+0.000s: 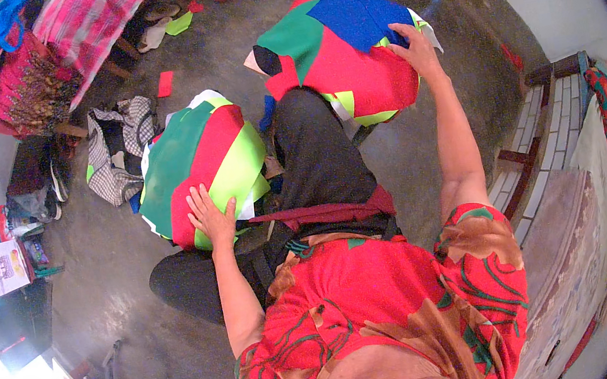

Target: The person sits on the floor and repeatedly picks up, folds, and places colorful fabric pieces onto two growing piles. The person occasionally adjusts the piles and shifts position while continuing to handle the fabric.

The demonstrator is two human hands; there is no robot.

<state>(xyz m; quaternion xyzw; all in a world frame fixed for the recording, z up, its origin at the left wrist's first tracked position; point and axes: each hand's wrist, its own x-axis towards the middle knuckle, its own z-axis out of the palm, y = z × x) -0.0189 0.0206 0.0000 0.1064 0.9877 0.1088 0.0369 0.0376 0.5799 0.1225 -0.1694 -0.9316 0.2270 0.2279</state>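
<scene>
Red, green and yellow cloth pieces make the near pile [197, 169], and the left hand [211, 217] lies flat and open on its lower edge. The right hand [413, 46], well apart, rests with spread fingers on the far pile [343, 50] of red, blue and green cloth. Both piles sit on the grey floor [120, 252], on either side of the person's black-clothed leg [318, 153]. A checked bag [114, 149] lies near the near pile.

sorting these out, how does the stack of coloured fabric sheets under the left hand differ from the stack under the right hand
The left stack of fabric sheets shows green, red and lime bands on top; the right stack of fabric sheets shows blue, green and red. The left stack lies beside the knee, the right stack farther out. The left hand lies flat on one; the right hand touches the other's edge.
</scene>
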